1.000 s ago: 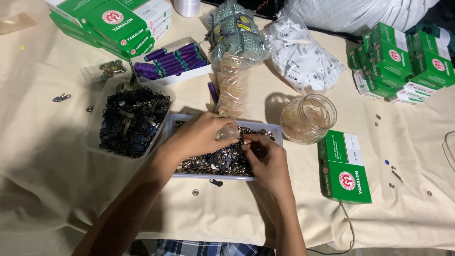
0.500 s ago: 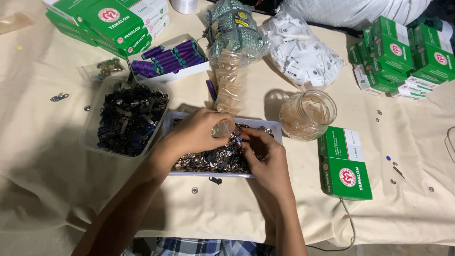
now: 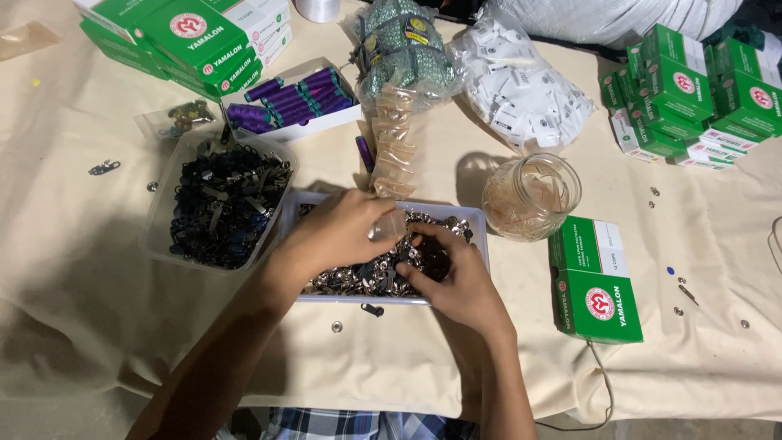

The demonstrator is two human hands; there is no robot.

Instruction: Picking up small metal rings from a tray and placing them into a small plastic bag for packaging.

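A shallow white tray (image 3: 476, 224) full of small silver and dark metal parts (image 3: 350, 277) lies in front of me. My left hand (image 3: 338, 232) hovers over the tray and pinches a small clear plastic bag (image 3: 388, 226). My right hand (image 3: 456, 277) rests in the tray, fingers curled around a clump of dark metal parts (image 3: 430, 257) just below the bag.
A clear tub of dark metal pieces (image 3: 220, 200) sits left of the tray. A glass jar (image 3: 529, 195) and a green box (image 3: 595, 281) are to the right. Purple tubes (image 3: 297, 94), stacked green boxes (image 3: 692, 90) and bagged white pieces (image 3: 521, 90) line the back. Loose bits dot the cloth.
My right hand has dipped from the bag's mouth down into the tray's parts. My left hand keeps the small bag in about the same place.
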